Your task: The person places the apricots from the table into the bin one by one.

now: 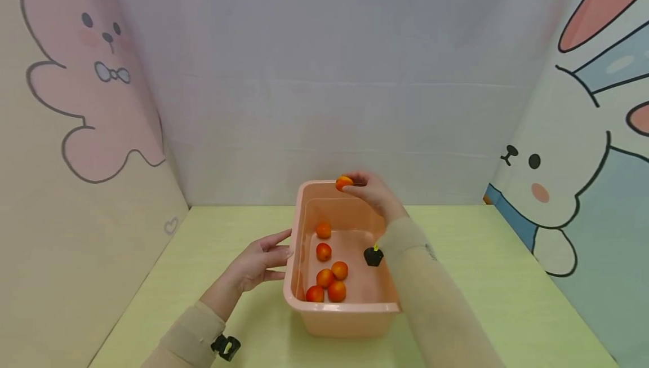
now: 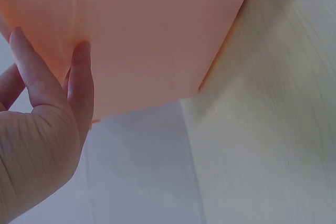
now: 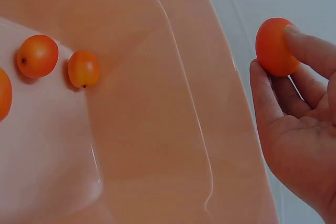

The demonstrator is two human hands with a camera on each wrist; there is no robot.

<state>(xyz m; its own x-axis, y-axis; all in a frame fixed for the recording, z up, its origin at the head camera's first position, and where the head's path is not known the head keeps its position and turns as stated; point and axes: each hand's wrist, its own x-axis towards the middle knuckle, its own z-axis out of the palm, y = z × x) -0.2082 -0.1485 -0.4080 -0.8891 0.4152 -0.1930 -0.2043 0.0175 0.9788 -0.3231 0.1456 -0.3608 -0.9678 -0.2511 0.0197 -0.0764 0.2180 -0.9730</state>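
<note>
Between thumb and fingertips my right hand (image 1: pixel 374 192) pinches a small oval orange-red tomato (image 3: pixel 274 48), held up over the far rim of a peach plastic basin (image 1: pixel 350 307). My left hand (image 1: pixel 253 264) has its fingers spread and fairly straight, with the fingertips at the outside of the basin's left wall (image 2: pixel 147 40). Inside the basin, several similar tomatoes (image 1: pixel 323 252) lie on the floor along the left side, most of them bunched at the near left corner. Part of the basin's right side is hidden behind my right forearm.
The basin stands on a pale yellow-green table (image 1: pixel 238 227). A white cloth wall (image 1: pixel 324 86) rises at the back, with cartoon-printed panels at left and right. A black camera (image 1: pixel 373 256) on my right wrist overlaps the basin; another (image 1: pixel 225 347) sits at my left wrist.
</note>
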